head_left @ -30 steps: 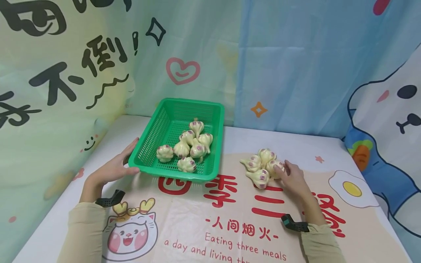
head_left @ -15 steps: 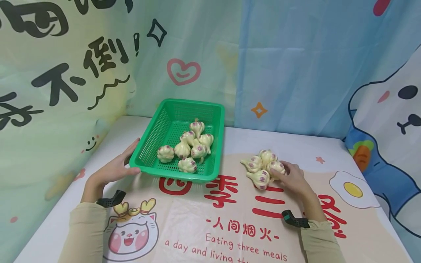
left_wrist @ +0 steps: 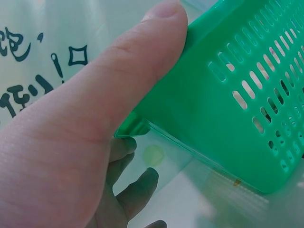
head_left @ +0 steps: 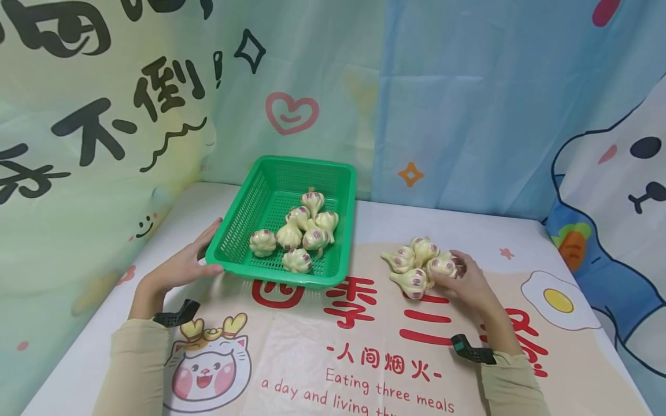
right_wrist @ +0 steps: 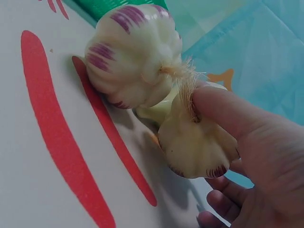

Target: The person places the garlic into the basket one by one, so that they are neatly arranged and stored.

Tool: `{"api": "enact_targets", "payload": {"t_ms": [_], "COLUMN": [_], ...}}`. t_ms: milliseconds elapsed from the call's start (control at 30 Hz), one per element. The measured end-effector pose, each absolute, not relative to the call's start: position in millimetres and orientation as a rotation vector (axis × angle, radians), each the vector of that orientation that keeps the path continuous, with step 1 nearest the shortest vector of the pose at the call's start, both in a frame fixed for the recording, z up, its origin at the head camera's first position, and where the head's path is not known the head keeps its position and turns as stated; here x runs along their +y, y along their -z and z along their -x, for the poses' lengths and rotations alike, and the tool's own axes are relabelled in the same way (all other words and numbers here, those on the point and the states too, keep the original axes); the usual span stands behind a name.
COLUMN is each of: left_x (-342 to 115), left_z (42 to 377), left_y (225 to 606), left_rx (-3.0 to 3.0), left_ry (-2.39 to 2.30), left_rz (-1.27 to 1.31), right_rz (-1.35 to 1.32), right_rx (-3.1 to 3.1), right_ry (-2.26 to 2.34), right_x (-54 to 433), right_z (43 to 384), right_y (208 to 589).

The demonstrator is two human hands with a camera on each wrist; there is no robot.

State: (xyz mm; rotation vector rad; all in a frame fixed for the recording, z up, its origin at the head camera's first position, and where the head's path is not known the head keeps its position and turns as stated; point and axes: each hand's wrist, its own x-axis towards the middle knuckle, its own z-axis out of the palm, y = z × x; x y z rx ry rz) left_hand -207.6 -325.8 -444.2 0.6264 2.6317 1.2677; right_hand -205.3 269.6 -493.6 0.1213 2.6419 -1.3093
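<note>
Head cam: R hand [head_left: 472, 283] pinches garlic bulb [head_left: 440, 266], fingers part-curled, beside 3 more bulbs [head_left: 410, 283] on table [head_left: 512, 231]; L hand [head_left: 174, 268] w/ fingers loosely spread, thumb touching green basket [head_left: 276, 278].

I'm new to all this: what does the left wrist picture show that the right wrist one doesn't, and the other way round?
Only the left wrist view shows the left hand, its thumb against the green basket, and black lettering.

Only the right wrist view shows the right hand pinching a garlic bulb, a second bulb beside it, red printed strokes and an orange star drawing.

Both share the basket, large on the left, merely a sliver on the right, and the pale backdrop.
</note>
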Motion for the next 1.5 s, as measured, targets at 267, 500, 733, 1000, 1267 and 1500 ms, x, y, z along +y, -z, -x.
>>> {"api": "enact_targets", "payload": {"t_ms": [267, 500, 733, 1000, 1267, 1500], "left_x": [-324.9, -325.3, -326.3, -325.7, -324.6, -324.7], "left_z": [209.2, 208.7, 207.5, 207.7, 207.0, 207.6], "left_y": [444.3, 444.4, 444.0, 444.6, 443.8, 443.7], "left_rx": [2.629, 2.614, 2.624, 2.616, 2.607, 2.605], "left_ry": [-1.271, -1.281, -1.277, -1.290, -1.296, -1.298], "left_rz": [-0.615, -0.616, -0.612, -0.623, -0.634, -0.632], "right_rz": [-0.069, 0.026, 0.179, 0.345, 0.506, 0.637], "right_rx": [2.729, 2.880, 2.972, 3.007, 3.026, 2.989], "right_ry": [1.345, 1.278, 1.274, 1.242, 1.127, 1.072], "right_x": [264.9, 252.3, 231.7, 198.2, 160.4, 124.7], "right_z": [201.9, 200.4, 196.8, 197.7, 205.2, 211.3], "right_y": [483.5, 461.8, 431.4, 407.4, 391.7, 380.1]}}
